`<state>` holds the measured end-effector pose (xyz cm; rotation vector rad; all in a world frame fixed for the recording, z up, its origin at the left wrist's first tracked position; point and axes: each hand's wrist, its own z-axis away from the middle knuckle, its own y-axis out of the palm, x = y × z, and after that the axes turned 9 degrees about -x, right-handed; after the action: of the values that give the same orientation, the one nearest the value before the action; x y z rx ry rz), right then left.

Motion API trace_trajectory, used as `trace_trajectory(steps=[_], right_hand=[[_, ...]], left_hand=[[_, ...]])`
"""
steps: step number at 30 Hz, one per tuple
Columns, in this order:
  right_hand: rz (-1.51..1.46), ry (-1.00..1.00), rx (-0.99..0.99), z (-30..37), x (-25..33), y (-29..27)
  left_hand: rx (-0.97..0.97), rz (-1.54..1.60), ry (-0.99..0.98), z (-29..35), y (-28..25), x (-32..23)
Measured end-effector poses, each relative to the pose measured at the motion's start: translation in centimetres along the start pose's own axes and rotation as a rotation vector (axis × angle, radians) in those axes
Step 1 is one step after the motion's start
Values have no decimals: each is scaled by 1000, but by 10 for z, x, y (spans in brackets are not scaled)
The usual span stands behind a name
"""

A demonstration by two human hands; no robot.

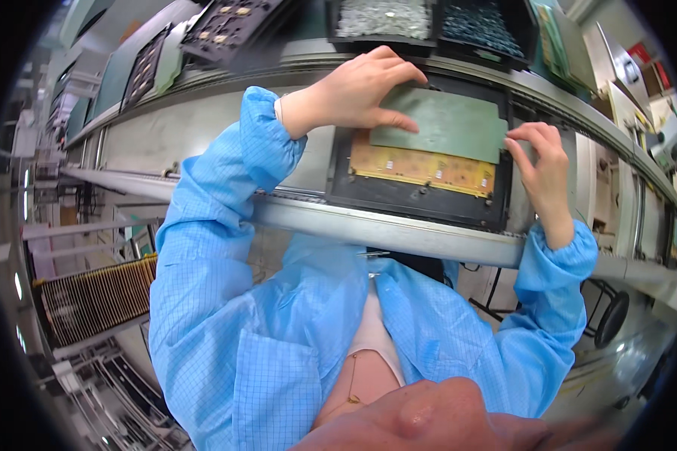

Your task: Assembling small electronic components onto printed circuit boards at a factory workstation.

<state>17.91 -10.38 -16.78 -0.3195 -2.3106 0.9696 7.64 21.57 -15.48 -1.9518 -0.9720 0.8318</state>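
A flat green plate point(447, 124) lies at a slant over a yellow-orange circuit board point(421, 171), hiding its far part. The board rests in a black tray point(399, 197) on the conveyor line. Over the plate's left end reaches my left hand point(365, 90), its thumb on the top face and its fingers curled at the far edge. At the plate's right end, my right hand point(540, 165) pinches the corner between thumb and fingertips. Whether the plate touches the board beneath cannot be seen.
Beyond the tray stand a black bin point(384, 46) of whitish small parts and another bin point(489, 56) of dark bluish ones. A metal rail point(399, 227) runs along the near side. Upper left, a dark tray point(229, 26) leans. A slotted rack point(94, 301) stands lower left.
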Motion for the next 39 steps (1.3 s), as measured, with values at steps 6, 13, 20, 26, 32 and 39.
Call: trace_trajectory(steps=[6, 13, 20, 26, 32, 39], right_hand=[[-4, -132, 140, -14, 28, 13], [118, -187, 254, -24, 31, 30], [92, -147, 270, -25, 34, 30], [110, -179, 278, -26, 31, 30], [88, -178, 275, -24, 28, 30], [85, -156, 283, -23, 33, 28]], left_hand=[[125, 12, -138, 39, -30, 0], [36, -50, -129, 47, -24, -7], [-5, -74, -87, 47, -23, -5], [-22, -32, -80, 52, -18, -1], [26, 9, -139, 48, -27, -5], [56, 40, -149, 51, -25, -3]])
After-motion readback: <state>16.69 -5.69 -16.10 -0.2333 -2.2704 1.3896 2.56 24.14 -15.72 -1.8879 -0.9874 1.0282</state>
